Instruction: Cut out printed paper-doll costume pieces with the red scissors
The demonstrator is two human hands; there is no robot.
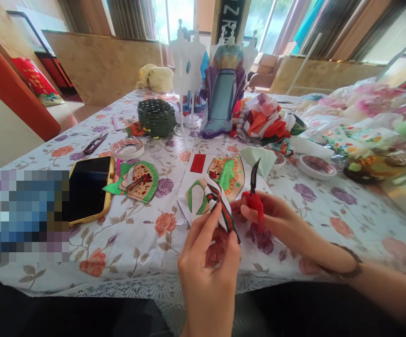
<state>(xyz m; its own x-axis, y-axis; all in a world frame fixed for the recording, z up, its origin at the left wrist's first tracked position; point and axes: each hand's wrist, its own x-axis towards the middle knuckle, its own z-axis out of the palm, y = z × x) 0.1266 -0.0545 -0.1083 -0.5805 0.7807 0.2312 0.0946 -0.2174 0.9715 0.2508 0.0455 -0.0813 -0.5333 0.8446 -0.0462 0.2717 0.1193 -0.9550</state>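
Note:
My left hand point(208, 257) pinches a small printed fabric piece point(224, 210) with a dark green and red stripe, held above the table. Close by on the right, my right hand point(276, 215) is wrapped round red-handled thread snips point(254, 194), their dark blades pointing up and away from me. Behind the hands lies a white printed sheet point(198, 175) with a red rectangle and green and peach shapes, partly covered by the held piece. To the left rests a cut-out fabric piece point(148, 185) with a green rim and red flecks.
A phone point(90, 187) in a yellow case, dark snips point(95, 143) and a tape roll point(127, 149) lie on the left. Further back stand a dark green basket point(156, 117), white mini mannequins point(185, 61) and a blue-purple doll dress point(222, 98). Another tape roll point(317, 167) is right.

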